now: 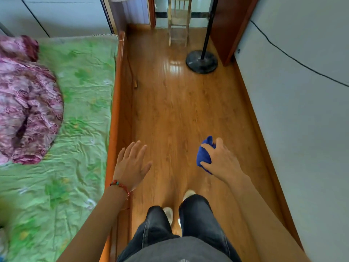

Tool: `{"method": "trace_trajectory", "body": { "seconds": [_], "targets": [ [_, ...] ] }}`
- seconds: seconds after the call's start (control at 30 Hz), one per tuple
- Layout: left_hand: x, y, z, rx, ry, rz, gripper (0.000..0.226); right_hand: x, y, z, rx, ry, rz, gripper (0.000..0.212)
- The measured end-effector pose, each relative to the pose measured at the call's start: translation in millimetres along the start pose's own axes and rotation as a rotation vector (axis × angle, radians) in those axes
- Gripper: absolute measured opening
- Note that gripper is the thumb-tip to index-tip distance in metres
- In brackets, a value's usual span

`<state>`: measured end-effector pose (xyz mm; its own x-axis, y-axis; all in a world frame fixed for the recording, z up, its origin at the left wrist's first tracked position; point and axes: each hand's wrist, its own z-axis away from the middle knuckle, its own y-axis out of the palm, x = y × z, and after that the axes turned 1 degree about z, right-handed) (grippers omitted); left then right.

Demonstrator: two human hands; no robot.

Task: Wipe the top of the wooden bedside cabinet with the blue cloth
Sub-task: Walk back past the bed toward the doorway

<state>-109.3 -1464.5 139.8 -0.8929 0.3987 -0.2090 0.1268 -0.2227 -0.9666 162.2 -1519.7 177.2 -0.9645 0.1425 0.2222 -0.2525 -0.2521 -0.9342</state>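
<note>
— Two hands out in front, and no cabinet anywhere I can see. Start from the left: what's over there?

— A pink floral quilt [28,103] bunched on the bed [81,114], which has a green sheet and an orange wooden side rail. Then the left hand [130,165], fingers spread, palm down, holding nothing, with a beaded bracelet [120,185] at the wrist. It hangs over the floor [170,110] just beside the bed rail.

— And the cloth?

— The blue cloth [204,155] is in the right hand [220,159], bunched into a wad, fingers and thumb closed around it, carried in the air above the floor boards.

— Which way does it lie?

— Its long axis runs roughly away from the person and back, the upper end poking out past the fingers toward the fan stand [201,61], the lower end tucked under the palm. Crumpled as it is, I wouldn't call that exact.

— What could go wrong?

— I'd judge the wiping hasn't begun; the wooden bedside cabinet isn't in sight, so the person has to find it first. The aisle between bed and wall is narrow, and the fan's base and a cable on the wall sit ahead. Also, a wad that tight would wipe with only a small patch unless it's opened out.
</note>
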Motion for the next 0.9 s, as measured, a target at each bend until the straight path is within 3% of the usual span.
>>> {"method": "trace_trajectory", "body": {
  "seconds": [0.17, 0.6, 0.9],
  "targets": [
    [-6.7, -4.8, -96.9, -0.01, -0.032, -0.026, 0.059, -34.3, -28.2, -101.2, -0.007, -0.033, 0.016, 0.049],
    [-18.5, -48.5, -337.2, -0.007, -0.156, 0.0, 0.054, -101.8, -121.3, -344.0, 0.048, -0.105, 0.036, 0.051],
    [37.9, -71.4, -509.5, -0.016, -0.177, -0.011, 0.061, -96.1, -154.7, -527.7, 0.033, -0.124, 0.04, 0.049]
  ]
}}
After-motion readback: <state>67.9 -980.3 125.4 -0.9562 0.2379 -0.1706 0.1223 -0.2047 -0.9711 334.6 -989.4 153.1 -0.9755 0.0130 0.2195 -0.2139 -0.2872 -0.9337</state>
